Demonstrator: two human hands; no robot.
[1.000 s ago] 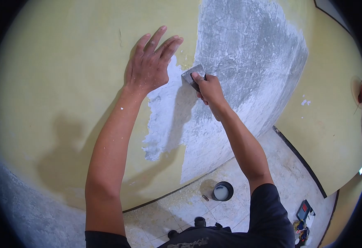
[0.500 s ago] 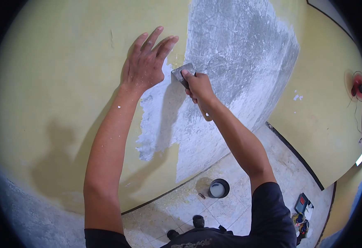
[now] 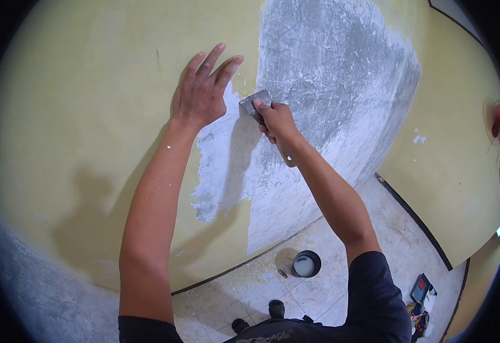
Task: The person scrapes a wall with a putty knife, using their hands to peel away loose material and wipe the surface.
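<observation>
My right hand (image 3: pixel 276 121) grips a putty knife (image 3: pixel 255 104) by its handle, thumb pressed on the broad metal blade. The blade's edge meets the wall beside the ragged border of the yellow paint. My left hand (image 3: pixel 203 97) rests against the yellow wall (image 3: pixel 118 74) just left of the knife, fingers spread and holding nothing. Pale flecks dot my left forearm. A large stripped patch (image 3: pixel 324 68), grey above and whitish below, spreads to the right of the blade, and a whitish strip (image 3: pixel 215 166) reaches down below my left hand.
A dark bucket (image 3: pixel 307 264) with whitish liquid stands on the tiled floor, a small brown object (image 3: pixel 283 274) beside it. Paint crumbs litter the tiles along the wall's dark base. At right are a red fan (image 3: pixel 499 121) and a tray-like box (image 3: pixel 421 287) with items.
The whole view has shifted slightly, with wall and floor things a little farther right. Both hands keep nearly the same places on the wall, and the knife stays in my right hand.
</observation>
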